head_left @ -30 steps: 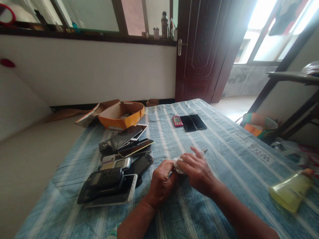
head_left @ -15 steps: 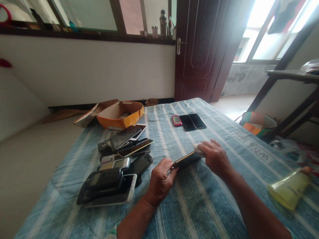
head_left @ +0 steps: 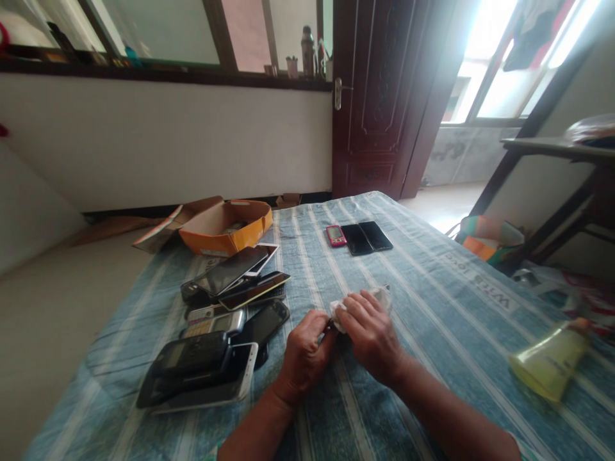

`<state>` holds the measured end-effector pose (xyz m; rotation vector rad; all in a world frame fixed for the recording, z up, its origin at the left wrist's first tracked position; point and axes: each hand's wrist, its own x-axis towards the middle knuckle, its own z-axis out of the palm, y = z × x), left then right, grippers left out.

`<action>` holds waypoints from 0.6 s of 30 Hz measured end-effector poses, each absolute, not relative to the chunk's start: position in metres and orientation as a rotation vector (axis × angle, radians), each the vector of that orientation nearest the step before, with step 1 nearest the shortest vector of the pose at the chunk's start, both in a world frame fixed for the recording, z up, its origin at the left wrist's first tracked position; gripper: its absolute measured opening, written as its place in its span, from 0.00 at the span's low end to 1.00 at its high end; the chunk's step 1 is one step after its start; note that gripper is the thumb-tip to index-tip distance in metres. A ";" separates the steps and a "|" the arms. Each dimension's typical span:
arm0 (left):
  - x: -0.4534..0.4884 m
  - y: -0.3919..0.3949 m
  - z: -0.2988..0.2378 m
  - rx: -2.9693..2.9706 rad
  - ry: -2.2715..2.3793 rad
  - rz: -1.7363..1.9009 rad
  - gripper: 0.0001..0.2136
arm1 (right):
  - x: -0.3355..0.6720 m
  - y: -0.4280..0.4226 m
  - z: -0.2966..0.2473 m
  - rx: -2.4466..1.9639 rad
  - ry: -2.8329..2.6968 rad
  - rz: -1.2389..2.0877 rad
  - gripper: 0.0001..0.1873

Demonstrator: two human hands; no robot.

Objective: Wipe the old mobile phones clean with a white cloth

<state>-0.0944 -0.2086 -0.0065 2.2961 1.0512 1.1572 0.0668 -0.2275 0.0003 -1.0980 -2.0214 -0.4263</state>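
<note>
My left hand (head_left: 307, 349) is closed on one end of a dark phone (head_left: 330, 324), most of which is hidden. Over the phone lies my right hand (head_left: 369, 330), its fingers wrapped round a crumpled white tissue (head_left: 382, 296) pressed against the phone. To the left of my hands is a pile of old phones (head_left: 250, 288), among them a white-edged smartphone (head_left: 247, 378) and a black handset (head_left: 192, 355). Further off, a pink phone (head_left: 336, 235) lies beside two black phones (head_left: 368, 237) set side by side.
A blue striped cloth (head_left: 413, 397) covers the table. An open orange cardboard box (head_left: 225, 240) stands at its far left. On the right lies a yellow translucent container (head_left: 550, 362). A dark red door (head_left: 379, 96) and a shelf (head_left: 557, 147) are beyond the table.
My right hand has slid left along the phone with the tissue, from its far end to near my left hand. The view has shifted slightly.
</note>
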 end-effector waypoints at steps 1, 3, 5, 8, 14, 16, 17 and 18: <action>-0.095 -0.208 -0.006 2.294 1.049 1.155 0.07 | 0.066 -0.228 0.000 -1.087 -2.026 -0.410 0.14; -0.096 -0.207 -0.006 2.302 1.053 1.144 0.07 | 0.069 -0.226 0.001 -1.081 -2.028 -0.376 0.14; -0.098 -0.206 -0.006 2.319 1.067 1.133 0.07 | 0.078 -0.223 0.002 -1.105 -2.025 -0.337 0.14; -0.099 -0.205 -0.007 2.339 1.104 1.110 0.09 | 0.094 -0.216 0.002 -1.189 -1.990 -0.305 0.15; -0.098 -0.205 -0.009 2.352 1.125 1.111 0.10 | 0.121 -0.201 -0.005 -1.297 -1.897 -0.223 0.13; -0.098 -0.206 -0.009 2.356 1.123 1.120 0.10 | 0.127 -0.198 -0.010 -1.342 -1.812 -0.148 0.13; -0.097 -0.206 -0.009 2.359 1.120 1.128 0.10 | 0.129 -0.196 -0.011 -1.357 -1.762 -0.104 0.14; -0.097 -0.206 -0.009 2.361 1.116 1.140 0.09 | 0.131 -0.195 -0.013 -1.363 -1.718 -0.061 0.15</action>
